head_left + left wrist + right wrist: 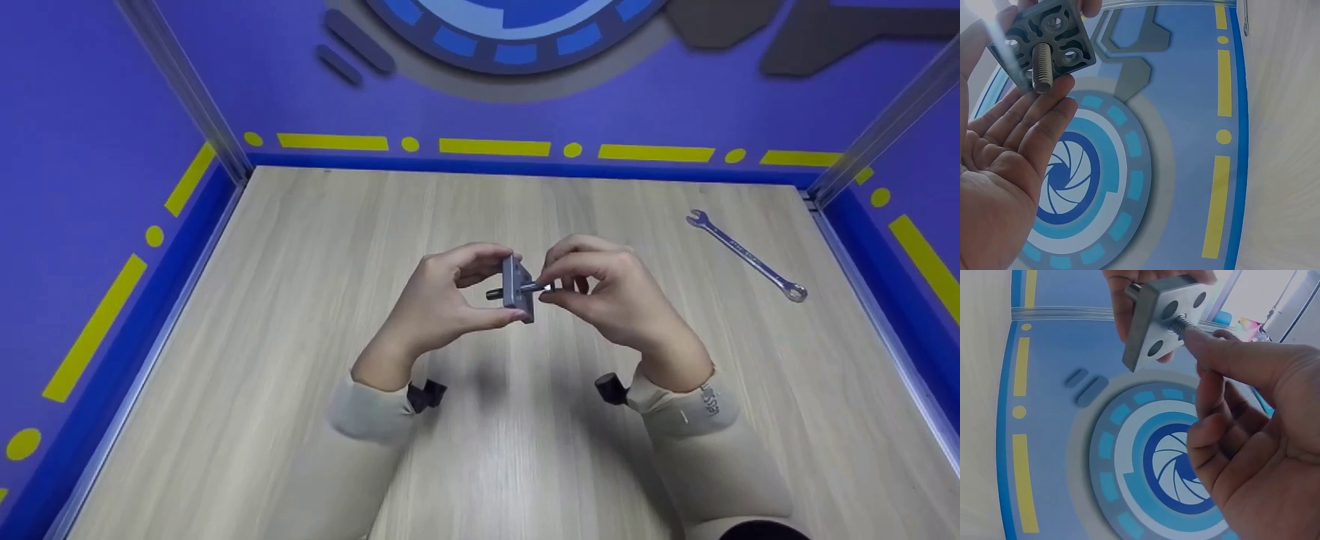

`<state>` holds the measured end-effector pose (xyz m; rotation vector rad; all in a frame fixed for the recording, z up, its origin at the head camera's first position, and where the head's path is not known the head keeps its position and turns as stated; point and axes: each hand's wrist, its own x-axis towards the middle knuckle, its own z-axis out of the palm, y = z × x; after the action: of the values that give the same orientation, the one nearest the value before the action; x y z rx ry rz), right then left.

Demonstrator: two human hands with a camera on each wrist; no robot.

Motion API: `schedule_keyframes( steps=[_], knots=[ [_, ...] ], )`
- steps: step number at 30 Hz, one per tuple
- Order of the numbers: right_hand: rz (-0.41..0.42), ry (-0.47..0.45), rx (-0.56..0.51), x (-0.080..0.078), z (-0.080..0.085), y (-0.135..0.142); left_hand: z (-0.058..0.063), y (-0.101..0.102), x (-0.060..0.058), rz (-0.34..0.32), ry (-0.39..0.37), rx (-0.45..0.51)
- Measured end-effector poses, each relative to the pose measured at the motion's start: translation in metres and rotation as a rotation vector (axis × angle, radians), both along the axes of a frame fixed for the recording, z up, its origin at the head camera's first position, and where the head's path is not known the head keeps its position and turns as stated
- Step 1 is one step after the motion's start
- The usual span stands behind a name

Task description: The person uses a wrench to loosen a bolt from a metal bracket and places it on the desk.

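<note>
Above the middle of the table, my left hand (439, 304) grips a square grey metal plate (509, 281) by its edges, thumb below and fingers on top. A threaded bolt (1042, 70) passes through the plate's centre and sticks out on both sides. The plate's ribbed side (1077, 40) with several holes faces the left wrist view; its smooth side (1157, 320) shows in the right wrist view. With thumb and fingertips my right hand (619, 289) pinches the bolt's right end, where the thread (1180, 325) shows just beyond the thumb. The fingertips hide that end of the bolt.
A combination wrench (746, 256) lies at the table's back right. The wood-patterned table (360, 225) has blue walls with yellow marks (495, 147) at the back and both sides. Black wrist mounts (612, 388) stick inward from the sleeves.
</note>
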<state>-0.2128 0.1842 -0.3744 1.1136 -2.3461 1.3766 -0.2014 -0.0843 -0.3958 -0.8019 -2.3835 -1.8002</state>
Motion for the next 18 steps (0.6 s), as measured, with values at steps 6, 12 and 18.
schedule_keyframes(
  steps=[6,12,18],
  knots=[
    [0.038,-0.002,0.012,0.0008,-0.0004,-0.0001,0.0011,-0.0012,0.0027,0.011,0.006,-0.009],
    [-0.153,-0.233,0.081,0.0051,0.0054,-0.0020,0.0027,-0.0018,0.0045,0.016,0.003,-0.021],
    [-0.200,-0.444,0.151,0.0055,0.0028,-0.0083,0.0037,0.0010,0.0077,0.007,0.018,-0.019]
  ],
)
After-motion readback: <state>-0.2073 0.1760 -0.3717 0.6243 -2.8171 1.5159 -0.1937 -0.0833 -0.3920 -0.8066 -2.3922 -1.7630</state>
